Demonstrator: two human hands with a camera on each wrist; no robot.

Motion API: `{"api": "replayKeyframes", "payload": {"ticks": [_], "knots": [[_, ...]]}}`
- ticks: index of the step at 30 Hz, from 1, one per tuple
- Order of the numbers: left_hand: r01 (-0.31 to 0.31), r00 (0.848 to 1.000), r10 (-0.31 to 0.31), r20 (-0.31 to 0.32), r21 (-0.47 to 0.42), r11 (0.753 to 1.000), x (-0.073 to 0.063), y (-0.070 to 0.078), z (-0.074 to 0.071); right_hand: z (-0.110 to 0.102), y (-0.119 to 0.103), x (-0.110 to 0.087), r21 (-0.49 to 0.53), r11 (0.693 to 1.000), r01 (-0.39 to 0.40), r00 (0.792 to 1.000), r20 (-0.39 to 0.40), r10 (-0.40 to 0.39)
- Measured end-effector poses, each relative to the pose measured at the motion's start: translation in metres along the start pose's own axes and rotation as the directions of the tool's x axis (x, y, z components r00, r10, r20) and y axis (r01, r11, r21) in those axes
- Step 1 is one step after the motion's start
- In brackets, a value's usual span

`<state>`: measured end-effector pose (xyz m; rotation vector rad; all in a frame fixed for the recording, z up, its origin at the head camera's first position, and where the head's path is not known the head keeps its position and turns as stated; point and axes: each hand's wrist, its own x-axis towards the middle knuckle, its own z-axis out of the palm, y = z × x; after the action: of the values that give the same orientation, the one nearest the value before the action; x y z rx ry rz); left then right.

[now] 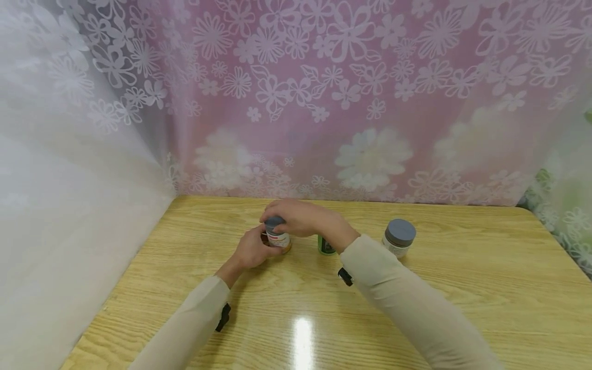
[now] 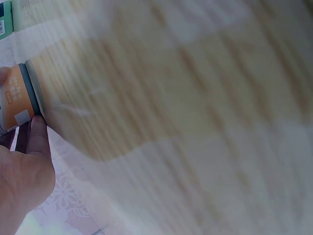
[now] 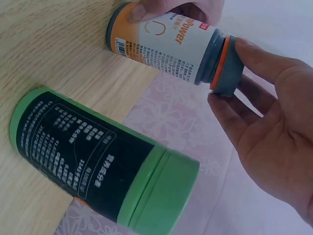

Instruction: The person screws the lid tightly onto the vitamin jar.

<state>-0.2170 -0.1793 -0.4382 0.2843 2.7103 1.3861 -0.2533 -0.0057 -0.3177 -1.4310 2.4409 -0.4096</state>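
Observation:
A pill bottle with a white and orange label stands on the table. My left hand grips it low on its body, thumb on the label; in the left wrist view only part of the bottle and of that hand shows. From above, my right hand pinches the grey cap between thumb and fingers. An orange ring shows at the cap's lower edge, over the bottle's grey neck. Beside the bottle stands a green bottle with a black label, partly behind my right wrist in the head view.
A whitish jar with a grey lid stands further right, beyond my right forearm. The wood-grain table reaches back to a pink floral curtain. A pale curtain hangs along the left side.

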Motion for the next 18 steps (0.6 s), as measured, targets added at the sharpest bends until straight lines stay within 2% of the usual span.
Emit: {"api": "replayKeyframes", "payload": {"ticks": [9, 14, 18], "knots": [[-0.007, 1.000, 0.007, 0.003, -0.004, 1.000, 0.000, -0.001, 0.001, 0.004, -0.006, 0.000, -0.067, 0.991, -0.111, 0.990, -0.099, 0.104], [-0.014, 1.000, 0.014, 0.006, -0.002, 1.000, 0.000, 0.000, 0.000, 0.007, -0.012, 0.001, -0.113, 0.971, -0.209, 0.970, -0.149, 0.191], [-0.021, 1.000, 0.021, 0.014, 0.009, 1.000, 0.000, -0.001, 0.001, 0.010, -0.020, 0.004, -0.162, 0.942, -0.293, 0.947, -0.184, 0.263]]}}
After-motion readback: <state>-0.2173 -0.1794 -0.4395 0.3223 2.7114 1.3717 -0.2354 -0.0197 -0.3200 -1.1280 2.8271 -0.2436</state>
